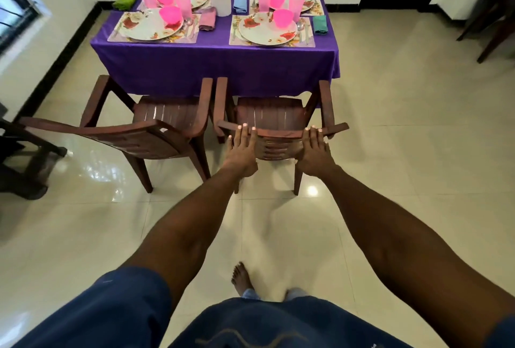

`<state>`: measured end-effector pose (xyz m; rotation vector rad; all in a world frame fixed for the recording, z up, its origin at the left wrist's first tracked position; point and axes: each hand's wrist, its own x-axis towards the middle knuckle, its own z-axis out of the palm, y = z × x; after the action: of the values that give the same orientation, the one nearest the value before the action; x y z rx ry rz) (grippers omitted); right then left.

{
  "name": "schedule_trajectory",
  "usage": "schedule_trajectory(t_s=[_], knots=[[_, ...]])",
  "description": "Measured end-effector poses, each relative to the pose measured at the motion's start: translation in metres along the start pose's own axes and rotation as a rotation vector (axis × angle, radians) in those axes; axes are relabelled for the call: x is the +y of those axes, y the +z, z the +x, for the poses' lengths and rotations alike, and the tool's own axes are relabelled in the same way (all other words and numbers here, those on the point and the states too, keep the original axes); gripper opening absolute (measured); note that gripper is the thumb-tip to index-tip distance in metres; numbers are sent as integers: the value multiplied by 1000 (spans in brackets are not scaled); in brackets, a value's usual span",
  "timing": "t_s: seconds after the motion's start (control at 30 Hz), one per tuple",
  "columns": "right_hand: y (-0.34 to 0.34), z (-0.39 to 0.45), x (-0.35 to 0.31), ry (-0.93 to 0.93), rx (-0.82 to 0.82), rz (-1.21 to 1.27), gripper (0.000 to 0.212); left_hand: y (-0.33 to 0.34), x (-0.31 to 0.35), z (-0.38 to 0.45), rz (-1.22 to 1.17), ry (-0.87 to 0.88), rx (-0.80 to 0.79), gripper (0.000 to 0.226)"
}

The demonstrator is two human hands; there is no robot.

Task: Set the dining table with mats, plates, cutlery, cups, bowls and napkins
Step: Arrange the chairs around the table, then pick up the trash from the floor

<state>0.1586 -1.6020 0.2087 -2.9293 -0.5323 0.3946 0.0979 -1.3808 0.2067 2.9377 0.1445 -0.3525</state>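
Left hand [242, 149] and right hand [316, 152] rest flat, fingers straight, on the top rail of the right-hand chair [274, 135] at the bench's [217, 69] near edge. The hands are apart and grip nothing. The bench carries four place settings: near-left plate [145, 28], near-right plate [262, 34], pink bowls, cups, napkins.

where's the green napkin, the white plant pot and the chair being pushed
green napkin [125, 1], head view, middle of the folded cloth
white plant pot [220, 3], head view, front wall of the pot
chair being pushed [278, 133], head view, top rail of the backrest between the two hands
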Motion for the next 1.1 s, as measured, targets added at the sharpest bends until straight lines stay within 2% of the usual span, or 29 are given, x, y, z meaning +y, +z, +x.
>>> schedule_trajectory(t_s=[0.07,0.13,0.27,0.43,0.53,0.63,0.87,1.0,1.1], knots=[[-12,-2,1,14,-55,16,92,-16,6,-6,-7,-16,-43,97],[-18,-12,2,11,-42,29,89,-24,14,-19,-18,-40,-13,93],[-9,-52,2,-54,69,127,72,-17,36,-53,-105,-66,111,82],[16,-130,6,-113,334,195,30,13,71,-118,-192,-147,351,34],[40,-174,5,-204,409,192,25,30,98,-171,-229,-213,408,41],[63,-219,-3,-253,342,183,15,55,111,-226,-210,-313,367,51],[120,-297,-46,-234,88,200,20,140,102,-337,-233,-516,174,49],[157,-347,-75,-220,-52,186,20,179,90,-403,-347,-673,123,48],[182,-388,-98,-240,-129,153,19,198,88,-455,-395,-708,85,48]])
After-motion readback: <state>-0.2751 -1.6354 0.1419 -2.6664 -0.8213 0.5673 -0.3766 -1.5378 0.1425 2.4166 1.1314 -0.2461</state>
